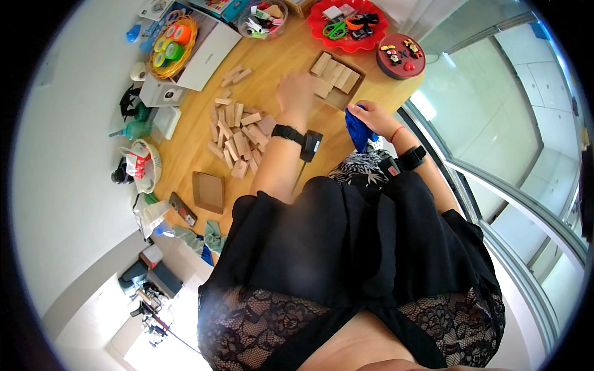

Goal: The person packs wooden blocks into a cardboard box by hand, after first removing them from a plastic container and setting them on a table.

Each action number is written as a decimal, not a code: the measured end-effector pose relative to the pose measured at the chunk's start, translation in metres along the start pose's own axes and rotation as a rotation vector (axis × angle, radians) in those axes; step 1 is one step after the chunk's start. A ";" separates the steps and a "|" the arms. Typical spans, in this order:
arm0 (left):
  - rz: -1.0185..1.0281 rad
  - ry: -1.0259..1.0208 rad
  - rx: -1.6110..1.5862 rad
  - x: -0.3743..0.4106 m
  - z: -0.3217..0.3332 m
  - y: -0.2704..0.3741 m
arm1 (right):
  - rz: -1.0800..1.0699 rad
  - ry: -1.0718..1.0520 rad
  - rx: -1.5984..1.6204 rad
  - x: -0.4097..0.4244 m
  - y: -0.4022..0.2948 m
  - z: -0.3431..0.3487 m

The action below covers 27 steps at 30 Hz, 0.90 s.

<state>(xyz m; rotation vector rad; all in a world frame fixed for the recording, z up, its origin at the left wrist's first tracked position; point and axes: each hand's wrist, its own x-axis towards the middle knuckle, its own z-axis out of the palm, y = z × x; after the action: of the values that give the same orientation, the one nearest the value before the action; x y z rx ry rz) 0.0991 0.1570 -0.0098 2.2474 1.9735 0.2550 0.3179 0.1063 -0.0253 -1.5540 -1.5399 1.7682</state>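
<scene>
My left hand [296,90] is blurred over the wooden table, just left of an open cardboard box [340,100]; whether it holds anything is hidden. Several wooden blocks [330,72] lie flat in that box, with bare cardboard showing at its near end. My right hand [371,116], at the table's right edge near the box, grips a crumpled blue cloth [356,130] that hangs down. A heap of loose wooden blocks [239,139] spreads to the left of my left forearm, and a few more blocks [236,75] lie beyond it.
An empty shallow cardboard box [208,192] and a phone [183,209] lie at the near left. A red scalloped tray [315,28] with scissors and a round red tin [401,74] stand at the far right. A tape basket [191,39] and white boxes [209,58] line the wall side.
</scene>
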 end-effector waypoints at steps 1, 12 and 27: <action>-0.005 -0.083 0.031 0.000 -0.002 0.004 | 0.004 0.016 0.005 0.000 0.000 0.000; -0.146 -0.106 0.064 -0.008 0.014 0.022 | -0.033 -0.110 0.140 0.013 -0.006 0.010; -0.273 0.178 0.178 0.024 0.032 -0.176 | -0.108 -0.003 -0.065 -0.012 -0.025 0.012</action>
<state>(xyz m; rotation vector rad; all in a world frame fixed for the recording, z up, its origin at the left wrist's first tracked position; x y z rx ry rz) -0.0612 0.2034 -0.0784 2.0806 2.4560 0.2641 0.3025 0.1003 0.0000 -1.4681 -1.6657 1.6784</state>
